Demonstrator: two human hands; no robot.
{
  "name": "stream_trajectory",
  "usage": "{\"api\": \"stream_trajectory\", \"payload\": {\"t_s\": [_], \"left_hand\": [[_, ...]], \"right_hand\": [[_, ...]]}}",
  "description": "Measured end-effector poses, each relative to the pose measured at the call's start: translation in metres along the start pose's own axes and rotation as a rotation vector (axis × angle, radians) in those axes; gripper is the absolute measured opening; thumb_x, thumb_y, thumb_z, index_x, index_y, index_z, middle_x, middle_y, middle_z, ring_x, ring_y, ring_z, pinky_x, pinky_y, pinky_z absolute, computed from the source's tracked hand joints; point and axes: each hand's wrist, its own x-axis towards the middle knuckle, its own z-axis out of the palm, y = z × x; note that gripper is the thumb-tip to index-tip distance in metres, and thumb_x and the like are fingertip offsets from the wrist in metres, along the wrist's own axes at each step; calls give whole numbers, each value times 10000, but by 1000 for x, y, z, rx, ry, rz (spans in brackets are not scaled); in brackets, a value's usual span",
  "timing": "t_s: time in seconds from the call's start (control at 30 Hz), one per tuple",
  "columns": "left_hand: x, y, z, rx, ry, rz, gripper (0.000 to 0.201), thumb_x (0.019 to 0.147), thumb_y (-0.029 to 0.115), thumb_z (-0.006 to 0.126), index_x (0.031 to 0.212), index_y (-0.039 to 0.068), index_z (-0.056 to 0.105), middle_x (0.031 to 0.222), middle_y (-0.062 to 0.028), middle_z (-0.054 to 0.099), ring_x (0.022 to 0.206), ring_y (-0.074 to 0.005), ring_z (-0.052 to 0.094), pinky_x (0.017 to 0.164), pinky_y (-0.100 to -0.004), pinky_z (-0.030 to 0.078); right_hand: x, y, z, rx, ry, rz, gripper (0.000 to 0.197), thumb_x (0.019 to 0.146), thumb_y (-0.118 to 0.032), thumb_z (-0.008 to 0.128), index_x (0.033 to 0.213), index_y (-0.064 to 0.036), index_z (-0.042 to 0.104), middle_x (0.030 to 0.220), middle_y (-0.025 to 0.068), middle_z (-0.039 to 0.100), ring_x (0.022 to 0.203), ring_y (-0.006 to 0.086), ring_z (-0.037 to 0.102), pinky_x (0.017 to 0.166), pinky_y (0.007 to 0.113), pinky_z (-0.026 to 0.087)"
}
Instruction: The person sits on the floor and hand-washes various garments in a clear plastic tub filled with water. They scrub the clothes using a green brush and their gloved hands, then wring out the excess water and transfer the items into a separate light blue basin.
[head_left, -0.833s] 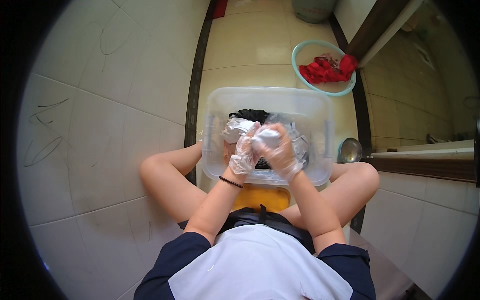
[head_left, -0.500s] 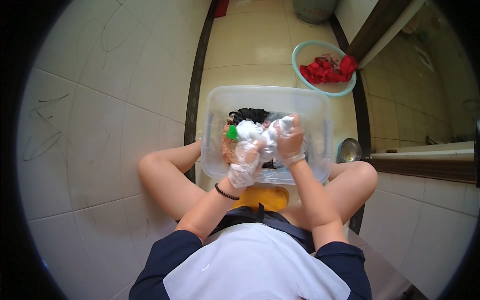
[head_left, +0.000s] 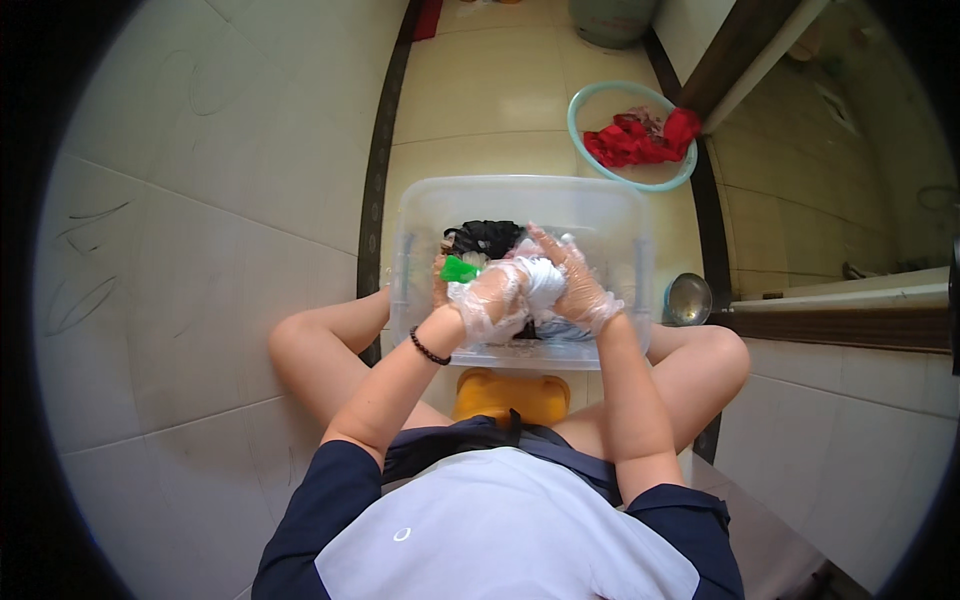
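Note:
Both my hands wear thin clear plastic gloves and work inside a clear plastic tub. Bunched between them is a wet white cloth, with what looks like suds on it. My left hand is closed around its left part. My right hand presses on its right side, fingers fairly straight, the cloth partly under the palm. A green piece, its kind unclear, lies beside my left hand. Black fabric is bunched beyond the hands, and darker wet cloth lies beneath them.
A pale blue basin with red clothing stands at the far right. A metal bowl sits right of the tub. Between my legs is a yellow stool-like object. Tiled walls flank the narrow floor.
My right hand has gone from a fist around the white cloth to straighter fingers laid over it. The hands are closer together. The whole view has shifted slightly.

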Motion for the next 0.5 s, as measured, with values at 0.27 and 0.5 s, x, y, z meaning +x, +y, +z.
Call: {"api": "stream_trajectory", "payload": {"t_s": [0.27,0.5], "left_hand": [[16,27,-15,394,241,360,325,657,-41,599,975,13,564,831,-106,567,742,-242,559,716,-301,474],[62,17,-17,-1023,205,194,439,747,99,657,1141,-19,504,1049,-77,603,946,-157,583,823,-305,487]], "right_hand": [[1,48,8,250,132,271,411,669,14,687,1059,-74,591,989,77,638,898,169,603,765,301,485],[-6,103,23,656,390,604,437,605,18,776,1005,-57,617,880,-12,633,818,117,563,766,286,480]]}}
